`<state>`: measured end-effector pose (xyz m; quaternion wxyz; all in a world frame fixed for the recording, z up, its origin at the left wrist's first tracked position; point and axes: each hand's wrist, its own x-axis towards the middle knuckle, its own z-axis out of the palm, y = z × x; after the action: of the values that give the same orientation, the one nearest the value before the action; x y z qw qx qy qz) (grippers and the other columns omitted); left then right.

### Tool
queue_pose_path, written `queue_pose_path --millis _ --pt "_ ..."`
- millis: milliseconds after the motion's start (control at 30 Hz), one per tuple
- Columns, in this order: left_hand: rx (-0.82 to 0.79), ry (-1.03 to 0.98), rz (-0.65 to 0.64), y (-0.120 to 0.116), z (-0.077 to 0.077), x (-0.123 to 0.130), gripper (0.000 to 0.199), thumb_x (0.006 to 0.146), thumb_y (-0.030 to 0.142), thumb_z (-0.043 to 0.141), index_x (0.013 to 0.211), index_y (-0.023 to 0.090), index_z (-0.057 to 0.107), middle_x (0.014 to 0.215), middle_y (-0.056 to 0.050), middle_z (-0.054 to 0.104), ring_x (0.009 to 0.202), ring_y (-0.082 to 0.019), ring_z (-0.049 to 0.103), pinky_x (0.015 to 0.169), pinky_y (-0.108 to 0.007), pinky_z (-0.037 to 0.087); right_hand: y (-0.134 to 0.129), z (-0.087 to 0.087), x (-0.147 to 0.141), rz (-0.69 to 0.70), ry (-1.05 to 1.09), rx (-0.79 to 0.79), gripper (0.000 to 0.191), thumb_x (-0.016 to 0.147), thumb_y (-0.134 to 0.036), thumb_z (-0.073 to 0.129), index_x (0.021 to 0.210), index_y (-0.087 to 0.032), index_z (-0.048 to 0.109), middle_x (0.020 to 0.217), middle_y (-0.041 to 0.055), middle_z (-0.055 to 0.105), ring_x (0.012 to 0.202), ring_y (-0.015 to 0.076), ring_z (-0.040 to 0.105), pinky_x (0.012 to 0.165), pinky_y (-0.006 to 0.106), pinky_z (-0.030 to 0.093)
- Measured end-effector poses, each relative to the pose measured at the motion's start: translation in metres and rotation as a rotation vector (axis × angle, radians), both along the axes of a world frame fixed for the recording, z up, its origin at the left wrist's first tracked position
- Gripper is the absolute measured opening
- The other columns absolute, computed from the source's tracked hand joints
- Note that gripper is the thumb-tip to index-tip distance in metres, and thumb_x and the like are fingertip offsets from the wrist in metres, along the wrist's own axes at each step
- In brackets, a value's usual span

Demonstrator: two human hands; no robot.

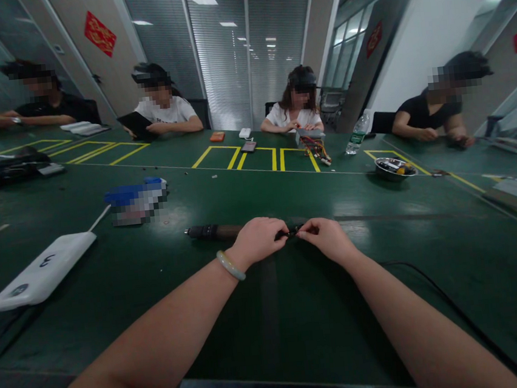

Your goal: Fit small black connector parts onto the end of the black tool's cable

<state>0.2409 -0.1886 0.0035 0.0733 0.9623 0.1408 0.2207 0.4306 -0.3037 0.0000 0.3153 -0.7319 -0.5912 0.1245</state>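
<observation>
On the green table in front of me lies a long, dark pen-shaped tool with a narrow metal tip, like an inline electric screwdriver [211, 231]. Its tip points left. My left hand [260, 239] lies over its right part, fingers bent and closed on a small dark part [292, 231]. From the other side my right hand [325, 239] pinches the same dark part between thumb and forefinger. The fingers cover most of it, so its exact kind is unclear. A pale bangle [230, 265] circles my left wrist.
A white power bank [44, 269] lies at left, near a blue packet [125, 193]. A black cable [432, 284] runs along the right. Farther back are a metal bowl [396, 170], a water bottle [357, 135] and bundled wires [318, 147]. Several people sit across the table.
</observation>
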Motion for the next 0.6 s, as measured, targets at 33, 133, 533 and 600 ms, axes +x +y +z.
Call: queue_pose_path --millis 33,133,533,600 --pt "-0.001 0.002 0.000 0.000 0.000 0.000 0.019 0.086 0.033 0.058 0.100 0.023 0.066 0.095 -0.001 0.068 0.087 -0.018 0.063 0.083 -0.034 0.049 0.000 0.000 0.001 0.008 -0.001 -0.002 0.015 0.081 -0.036 0.068 0.082 -0.022 0.072 0.075 -0.0006 0.065 0.066 0.0143 0.058 0.059 0.025 0.040" --pt "-0.002 0.003 0.000 -0.001 0.001 0.000 0.019 0.086 0.032 0.058 0.100 0.022 0.066 0.095 -0.002 0.069 0.087 -0.018 0.064 0.084 -0.034 0.049 0.001 -0.002 0.000 0.044 0.019 -0.011 0.016 0.081 -0.036 0.067 0.083 -0.021 0.072 0.074 -0.0003 0.065 0.064 0.0143 0.057 0.058 0.024 0.039" --pt "0.011 0.011 0.016 -0.003 0.002 0.001 0.018 0.086 0.032 0.059 0.099 0.023 0.065 0.094 -0.001 0.068 0.086 -0.019 0.063 0.082 -0.034 0.049 0.003 -0.011 -0.004 0.023 0.110 0.032 0.019 0.082 -0.039 0.068 0.081 -0.021 0.070 0.070 -0.0022 0.064 0.061 0.0129 0.055 0.055 0.023 0.037" --pt "0.017 0.012 0.015 -0.003 0.003 0.001 0.017 0.086 0.032 0.059 0.099 0.022 0.065 0.093 -0.001 0.068 0.086 -0.018 0.063 0.082 -0.034 0.048 0.004 -0.013 -0.005 0.001 0.114 0.041 0.019 0.082 -0.039 0.068 0.081 -0.021 0.070 0.070 -0.0021 0.064 0.061 0.0129 0.056 0.055 0.023 0.038"
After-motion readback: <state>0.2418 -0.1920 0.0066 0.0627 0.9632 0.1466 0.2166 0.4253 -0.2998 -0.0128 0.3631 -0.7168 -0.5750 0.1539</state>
